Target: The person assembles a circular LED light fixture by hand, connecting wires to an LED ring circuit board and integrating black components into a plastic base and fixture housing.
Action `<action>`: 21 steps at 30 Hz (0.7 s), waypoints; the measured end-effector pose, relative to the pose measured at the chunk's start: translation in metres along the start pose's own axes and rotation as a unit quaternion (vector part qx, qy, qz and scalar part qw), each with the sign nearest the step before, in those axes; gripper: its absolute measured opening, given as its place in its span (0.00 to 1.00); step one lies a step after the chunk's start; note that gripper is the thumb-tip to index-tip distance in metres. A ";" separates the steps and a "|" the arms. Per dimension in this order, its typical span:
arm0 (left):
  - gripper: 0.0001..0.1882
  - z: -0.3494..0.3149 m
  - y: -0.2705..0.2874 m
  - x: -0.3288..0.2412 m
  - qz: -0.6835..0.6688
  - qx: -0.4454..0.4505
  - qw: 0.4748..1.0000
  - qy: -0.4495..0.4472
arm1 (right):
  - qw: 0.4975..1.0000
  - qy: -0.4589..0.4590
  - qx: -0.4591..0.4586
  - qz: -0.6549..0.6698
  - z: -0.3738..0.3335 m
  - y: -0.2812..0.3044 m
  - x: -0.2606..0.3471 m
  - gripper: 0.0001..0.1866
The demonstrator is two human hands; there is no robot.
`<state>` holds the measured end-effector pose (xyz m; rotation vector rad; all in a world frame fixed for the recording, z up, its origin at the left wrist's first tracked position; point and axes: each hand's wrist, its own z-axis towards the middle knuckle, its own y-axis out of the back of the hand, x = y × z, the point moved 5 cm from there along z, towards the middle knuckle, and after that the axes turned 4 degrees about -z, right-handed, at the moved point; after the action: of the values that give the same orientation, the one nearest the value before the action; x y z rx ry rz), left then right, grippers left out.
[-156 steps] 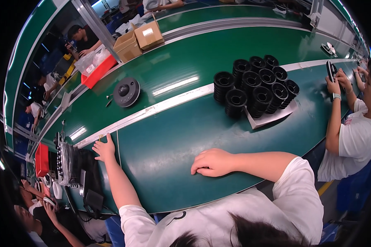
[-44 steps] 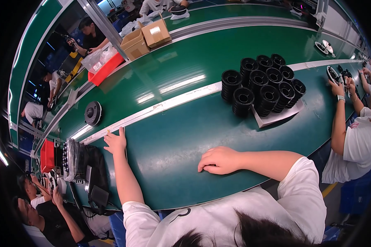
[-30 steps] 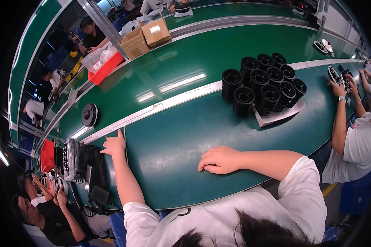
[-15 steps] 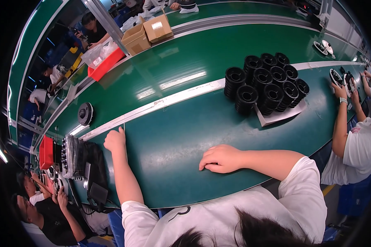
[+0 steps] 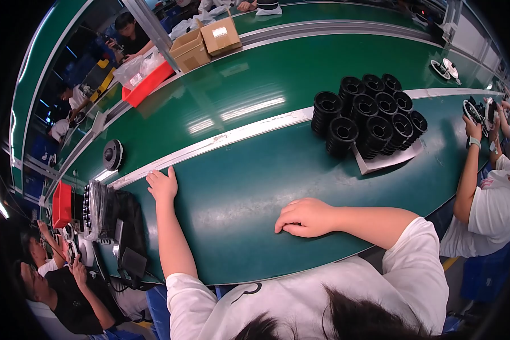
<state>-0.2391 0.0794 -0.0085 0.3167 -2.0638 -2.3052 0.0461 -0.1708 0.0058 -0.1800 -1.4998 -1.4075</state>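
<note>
My left hand (image 5: 163, 184) lies flat on the green table (image 5: 249, 187), fingers together, its tips at the pale metal strip (image 5: 238, 135) that runs along the table. It holds nothing. My right hand (image 5: 303, 217) rests knuckles up on the green surface near the front edge, fingers curled under, with nothing in it. Stacks of black round ribbed parts (image 5: 371, 116) stand on a grey sheet (image 5: 388, 160) to the far right of both hands. A single black round disc part (image 5: 113, 154) lies on the belt beyond the strip, left of my left hand.
Black trays and bagged parts (image 5: 105, 212) sit at the left end beside a red bin (image 5: 62, 204). Cardboard boxes (image 5: 207, 42) and a red crate (image 5: 146, 84) stand at the far side. A person in white (image 5: 484, 187) works at the right; others sit at the lower left.
The black disc part has travelled left along the belt. My left hand has shifted slightly, staying on the table by the strip. My right hand has stayed in place.
</note>
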 end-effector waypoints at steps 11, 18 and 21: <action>0.43 -0.005 0.017 0.000 0.003 0.049 0.998 0.040 | 1.000 -0.012 0.009 -0.016 0.000 0.000 0.000 0.08; 0.43 -0.010 0.026 0.011 0.072 0.101 0.984 0.130 | 1.000 -0.010 0.008 -0.004 0.000 0.000 0.000 0.07; 0.36 -0.016 0.030 0.001 0.120 0.105 0.983 0.093 | 1.000 -0.010 0.006 0.001 0.000 0.000 0.000 0.07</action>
<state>-0.2404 0.0600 0.0195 0.2598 -2.1212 -1.8538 0.0465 -0.1712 0.0061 -0.1884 -1.5228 -1.3987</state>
